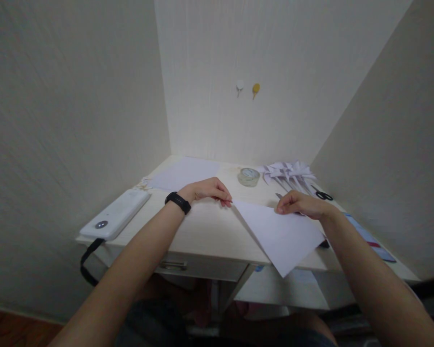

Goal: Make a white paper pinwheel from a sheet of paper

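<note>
A white sheet of paper [280, 236] is tilted over the front edge of the desk, one corner pointing down past the edge. My left hand [214, 189], with a black watch on the wrist, pinches the sheet's far left corner. At the top edge, my right hand [302, 205] grips the paper between thumb and fingers. A thin grey blade-like tip [278, 195] shows just behind the right hand; most of it is hidden. Under the sheet's right corner a dark object [324, 244] peeks out.
Behind my hands stand a roll of clear tape [249, 177] and a pile of folded paper pinwheels [289, 172]. Black scissors [323, 194] lie at the right. More white paper [184, 172] lies back left, near a white device with a strap [117, 214]. A drawer handle [172, 265] juts out in front.
</note>
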{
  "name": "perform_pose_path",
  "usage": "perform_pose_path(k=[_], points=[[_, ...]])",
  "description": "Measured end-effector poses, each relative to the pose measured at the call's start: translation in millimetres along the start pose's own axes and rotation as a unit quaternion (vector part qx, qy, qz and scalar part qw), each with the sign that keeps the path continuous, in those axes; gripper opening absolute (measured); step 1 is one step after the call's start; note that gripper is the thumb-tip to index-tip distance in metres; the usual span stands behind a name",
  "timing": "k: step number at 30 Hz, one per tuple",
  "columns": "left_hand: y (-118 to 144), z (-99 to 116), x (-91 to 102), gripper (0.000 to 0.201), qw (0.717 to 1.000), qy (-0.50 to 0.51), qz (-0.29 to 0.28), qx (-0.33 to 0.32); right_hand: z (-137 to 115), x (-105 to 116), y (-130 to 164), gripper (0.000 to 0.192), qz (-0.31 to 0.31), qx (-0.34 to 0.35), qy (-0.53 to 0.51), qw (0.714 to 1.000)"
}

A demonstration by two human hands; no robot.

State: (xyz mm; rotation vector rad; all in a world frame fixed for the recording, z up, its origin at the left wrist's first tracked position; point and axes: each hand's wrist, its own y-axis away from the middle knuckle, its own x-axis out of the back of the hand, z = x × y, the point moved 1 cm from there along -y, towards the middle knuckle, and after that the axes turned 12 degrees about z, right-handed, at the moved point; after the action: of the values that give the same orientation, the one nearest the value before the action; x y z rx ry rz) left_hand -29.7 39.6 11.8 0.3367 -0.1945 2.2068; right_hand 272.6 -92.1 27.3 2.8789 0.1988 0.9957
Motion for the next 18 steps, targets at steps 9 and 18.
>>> perform_pose_path(k=[9, 18], points=[[-9, 1, -7.4, 0.029, 0.987, -0.049, 0.151, -0.013, 5, -14, -7, 0.04, -0.021, -0.013, -0.033, 0.999], [-12, -7, -15.7, 0.035, 0.989, -0.033, 0.144, 0.013, 12, -18, -13, 0.041, -0.042, 0.008, -0.007, 0.999]])
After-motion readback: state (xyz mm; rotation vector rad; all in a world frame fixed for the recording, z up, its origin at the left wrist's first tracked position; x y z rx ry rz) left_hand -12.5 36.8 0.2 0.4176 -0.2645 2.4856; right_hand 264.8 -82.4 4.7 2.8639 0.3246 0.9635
